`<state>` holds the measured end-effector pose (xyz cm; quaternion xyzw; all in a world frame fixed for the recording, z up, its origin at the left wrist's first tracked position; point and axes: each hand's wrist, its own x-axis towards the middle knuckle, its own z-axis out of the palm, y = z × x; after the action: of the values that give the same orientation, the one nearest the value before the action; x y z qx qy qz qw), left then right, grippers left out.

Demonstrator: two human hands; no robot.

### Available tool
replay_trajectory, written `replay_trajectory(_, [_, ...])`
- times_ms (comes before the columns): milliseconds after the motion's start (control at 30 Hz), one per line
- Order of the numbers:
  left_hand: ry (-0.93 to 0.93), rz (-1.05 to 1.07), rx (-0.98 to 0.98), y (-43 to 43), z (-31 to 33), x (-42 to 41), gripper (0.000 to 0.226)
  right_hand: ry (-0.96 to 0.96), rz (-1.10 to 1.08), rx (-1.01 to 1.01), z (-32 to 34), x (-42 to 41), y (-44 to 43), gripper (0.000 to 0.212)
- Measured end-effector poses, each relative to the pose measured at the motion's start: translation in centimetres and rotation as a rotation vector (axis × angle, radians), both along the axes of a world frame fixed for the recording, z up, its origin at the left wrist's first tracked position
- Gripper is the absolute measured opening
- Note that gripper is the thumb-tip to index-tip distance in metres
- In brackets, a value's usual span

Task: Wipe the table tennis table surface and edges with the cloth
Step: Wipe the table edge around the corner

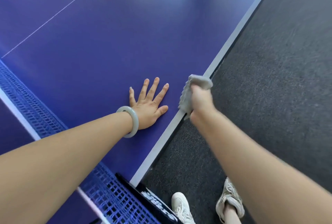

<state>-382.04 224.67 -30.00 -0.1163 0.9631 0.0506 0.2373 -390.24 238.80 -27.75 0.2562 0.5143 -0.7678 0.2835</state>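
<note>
Both of my forearms show bare all the way to the frame's edge. A smooth, thick, pale grey-green bangle (pixel 128 121) rings the wrist behind my left hand (pixel 149 105). Lower down I see cream-white lace-up footwear: the left sneaker (pixel 180 207) and the right sneaker (pixel 230 200), a bare ankle rising from the latter.

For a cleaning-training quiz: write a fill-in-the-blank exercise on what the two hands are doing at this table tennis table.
1. The right hand grips a grey ____ against the white edge of the table.
2. The left hand lies ____ on the blue surface, fingers spread.
3. A pale bracelet sits on the ____ wrist.
Missing words: cloth; flat; left.
</note>
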Motion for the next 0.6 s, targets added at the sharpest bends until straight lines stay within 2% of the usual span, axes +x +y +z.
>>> replay_trajectory(33, [-0.001, -0.001, 0.001, 0.0, 0.1, 0.1, 0.064, 0.042, 0.01, 0.037, -1.1, 2.4, -0.4, 0.01])
replay_trajectory(100, [0.001, 0.001, 0.011, 0.0, 0.2, 0.2, 0.064, 0.031, 0.107, 0.128, -2.9, 8.8, -1.0, 0.047])
replay_trajectory(167, [-0.004, 0.012, 0.032, 0.1, 0.3, 0.2, 0.065, 0.013, 0.232, 0.195, -3.3, 14.7, -1.2, 0.067])
replay_trajectory(267, [-0.019, 0.019, 0.052, 0.1, 0.6, 0.1, 0.066, 0.023, 0.351, 0.154, -3.7, 17.8, -0.9, 0.056])
replay_trajectory(367, [0.021, 0.059, 0.108, 0.2, 0.8, 0.2, 0.068, 0.062, 0.395, 0.07, -4.2, 15.5, -0.2, 0.019])
replay_trajectory(400, [0.075, 0.105, 0.145, 0.4, 1.0, 0.0, 0.066, 0.081, 0.4, 0.076, -4.4, 14.3, 0.1, 0.017])
replay_trajectory(500, [0.29, 0.208, 0.139, 1.3, 1.8, -1.7, 0.049, 0.134, 0.383, 0.152, -4.7, 9.8, 0.7, 0.033])
replay_trajectory(600, [0.343, 0.183, 0.106, 2.9, 1.9, -5.0, 0.046, 0.157, 0.355, 0.213, -4.8, 4.1, 0.9, 0.056])
